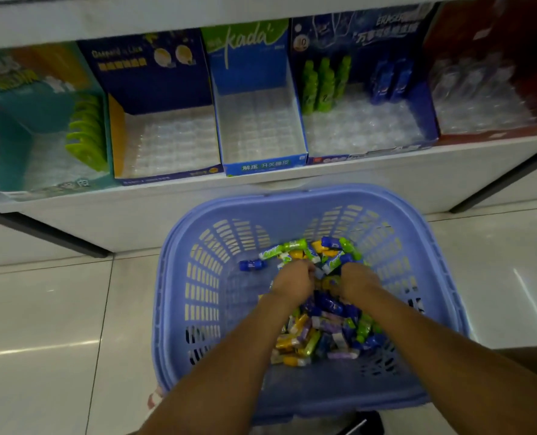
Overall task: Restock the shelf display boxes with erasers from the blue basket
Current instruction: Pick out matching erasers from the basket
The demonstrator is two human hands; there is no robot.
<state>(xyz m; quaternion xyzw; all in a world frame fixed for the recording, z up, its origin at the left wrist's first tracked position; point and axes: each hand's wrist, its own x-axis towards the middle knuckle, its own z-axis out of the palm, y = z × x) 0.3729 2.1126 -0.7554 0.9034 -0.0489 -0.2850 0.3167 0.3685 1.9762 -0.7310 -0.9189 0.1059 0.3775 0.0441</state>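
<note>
A blue plastic basket [198, 277] stands on the floor below the shelf, holding a heap of wrapped erasers [320, 334] in green, yellow, blue and purple. Both my hands are down in the heap. My left hand [294, 279] has its fingers curled into the erasers, and my right hand [356, 277] does the same beside it. What each hand grips is hidden by the fingers. On the shelf above, a row of display boxes stands: a teal box [16, 120], a dark blue box [154, 89], a blue "kada" box [248, 70], another dark blue box [418, 98] with green and blue erasers upright at its back.
A red display box [468, 42] stands at the far right of the shelf. The white shelf edge [261, 189] juts out just above the basket's far rim. Glossy white floor tiles [56, 324] surround the basket. A lone blue eraser [253, 264] lies left of the heap.
</note>
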